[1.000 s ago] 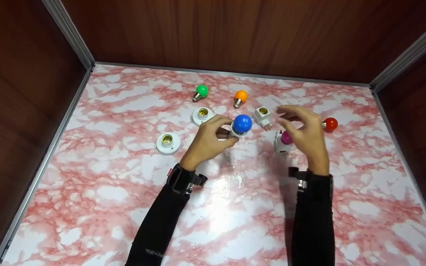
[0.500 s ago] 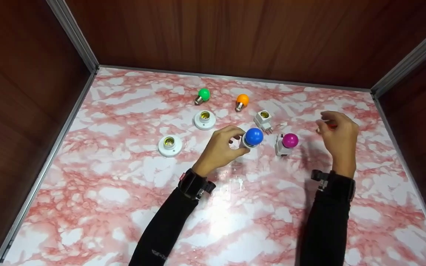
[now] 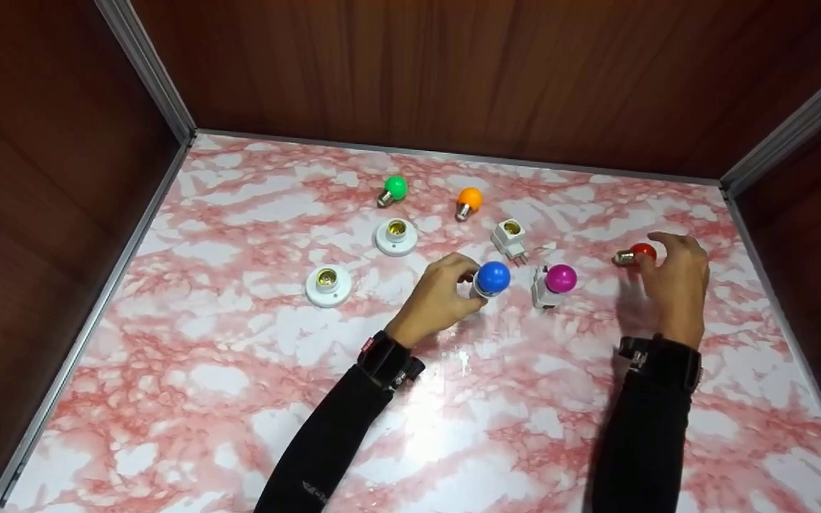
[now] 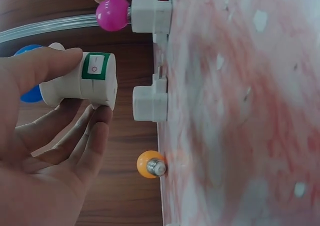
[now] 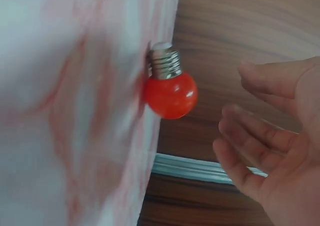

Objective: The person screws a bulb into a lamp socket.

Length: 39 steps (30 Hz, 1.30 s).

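My left hand (image 3: pixel 439 299) holds a white lamp socket (image 4: pixel 102 89) between thumb and fingers, above the table. On that socket a rocker switch in a green frame (image 4: pixel 95 65) faces the wrist camera, and a blue bulb (image 3: pixel 494 278) sits in its end. My right hand (image 3: pixel 678 285) hovers by a red bulb (image 5: pixel 172 96) that lies on its side, metal screw base pointing left in the head view. In the right wrist view a gap shows between the spread fingers and this bulb. Just right of my left hand stands a magenta bulb (image 3: pixel 561 278) in a white plug-in socket (image 4: pixel 144 13).
Beyond my left hand lies a white plug adapter socket (image 3: pixel 509 239) with bare prongs. Two round white lamp holders (image 3: pixel 328 287) are on the left. A green bulb (image 3: pixel 395 187) and an orange bulb (image 3: pixel 470 199) lie farther back. Wooden panels (image 3: pixel 453 71) enclose the marbled table (image 3: pixel 239 427).
My right hand has moved right, from over the magenta bulb to the red bulb. My left hand has shifted slightly right and nearer to me, carrying the socket with the blue bulb.
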{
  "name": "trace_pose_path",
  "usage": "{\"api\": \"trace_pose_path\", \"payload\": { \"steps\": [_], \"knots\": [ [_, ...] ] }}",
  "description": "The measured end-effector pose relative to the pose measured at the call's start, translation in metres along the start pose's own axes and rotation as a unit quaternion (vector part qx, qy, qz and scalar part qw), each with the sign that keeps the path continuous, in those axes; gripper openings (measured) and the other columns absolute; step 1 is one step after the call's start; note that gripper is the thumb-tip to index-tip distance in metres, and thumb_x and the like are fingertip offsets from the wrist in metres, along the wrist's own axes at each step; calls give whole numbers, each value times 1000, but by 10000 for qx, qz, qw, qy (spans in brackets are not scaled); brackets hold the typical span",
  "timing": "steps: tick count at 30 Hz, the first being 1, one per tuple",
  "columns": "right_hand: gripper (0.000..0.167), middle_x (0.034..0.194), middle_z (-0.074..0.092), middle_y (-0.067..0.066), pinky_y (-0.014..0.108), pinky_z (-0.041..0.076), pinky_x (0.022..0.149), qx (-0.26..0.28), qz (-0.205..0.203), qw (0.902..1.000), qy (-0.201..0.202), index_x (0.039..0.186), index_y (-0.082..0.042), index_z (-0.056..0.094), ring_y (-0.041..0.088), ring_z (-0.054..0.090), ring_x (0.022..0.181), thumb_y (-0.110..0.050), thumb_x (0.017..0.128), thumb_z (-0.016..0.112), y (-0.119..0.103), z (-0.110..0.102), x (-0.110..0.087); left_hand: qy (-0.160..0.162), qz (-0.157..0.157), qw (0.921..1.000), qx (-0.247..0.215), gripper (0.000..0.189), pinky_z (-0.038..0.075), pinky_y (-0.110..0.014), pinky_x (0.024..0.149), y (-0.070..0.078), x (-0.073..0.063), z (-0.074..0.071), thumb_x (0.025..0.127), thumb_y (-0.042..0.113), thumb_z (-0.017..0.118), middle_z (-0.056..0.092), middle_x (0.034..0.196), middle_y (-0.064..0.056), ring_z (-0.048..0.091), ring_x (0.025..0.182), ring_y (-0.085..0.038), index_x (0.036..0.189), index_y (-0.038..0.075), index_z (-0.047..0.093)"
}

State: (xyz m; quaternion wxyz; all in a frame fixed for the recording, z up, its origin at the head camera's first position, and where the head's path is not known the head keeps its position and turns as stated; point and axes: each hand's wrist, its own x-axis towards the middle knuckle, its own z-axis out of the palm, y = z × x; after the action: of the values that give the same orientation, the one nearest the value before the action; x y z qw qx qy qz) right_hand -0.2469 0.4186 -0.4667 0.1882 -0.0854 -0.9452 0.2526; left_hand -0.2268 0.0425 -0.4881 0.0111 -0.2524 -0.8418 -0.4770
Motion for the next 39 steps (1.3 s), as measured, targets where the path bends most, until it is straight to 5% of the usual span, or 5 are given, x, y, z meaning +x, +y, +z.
{"api": "trace_pose_path", "payload": {
  "steps": [9,17,27,34,39],
  "knots": [
    [64,181,7,17,71,21,130,206,997,9789,-1772,170,-17,27,54,13,164,-18,111,52,21,7,3,-169,-39,9996,213,37,59,-36,98,-2,4,10,86,15,84,73,120,-14,70,109,-26,119,0,75],
    [50,153,56,30,65,43,120,113,957,9844,-1472,158,-7,49,50,53,142,-11,109,55,19,8,0,-214,-89,9991,352,34,56,-41,103,-2,7,16,88,15,82,73,119,-14,69,111,-26,118,0,75],
    [47,147,59,31,62,50,112,335,1364,9777,-1561,152,-6,54,48,59,133,-18,108,61,13,2,-5,-234,-473,9976,448,34,54,-40,107,-1,16,28,87,13,83,73,119,-13,68,113,-26,117,0,74],
    [66,142,59,19,43,51,98,630,1927,9658,-1616,152,-14,53,33,58,125,-47,99,73,8,-7,-7,-381,-744,9948,581,39,54,-37,110,1,25,40,88,15,84,72,124,-11,67,119,-26,124,2,73],
    [60,136,64,21,32,46,89,468,1459,9788,-1356,143,-12,60,35,60,119,-45,95,78,6,-14,-7,-471,-863,9938,512,40,53,-39,111,1,30,47,88,13,85,71,123,-11,66,119,-27,124,1,73]
  ]
}}
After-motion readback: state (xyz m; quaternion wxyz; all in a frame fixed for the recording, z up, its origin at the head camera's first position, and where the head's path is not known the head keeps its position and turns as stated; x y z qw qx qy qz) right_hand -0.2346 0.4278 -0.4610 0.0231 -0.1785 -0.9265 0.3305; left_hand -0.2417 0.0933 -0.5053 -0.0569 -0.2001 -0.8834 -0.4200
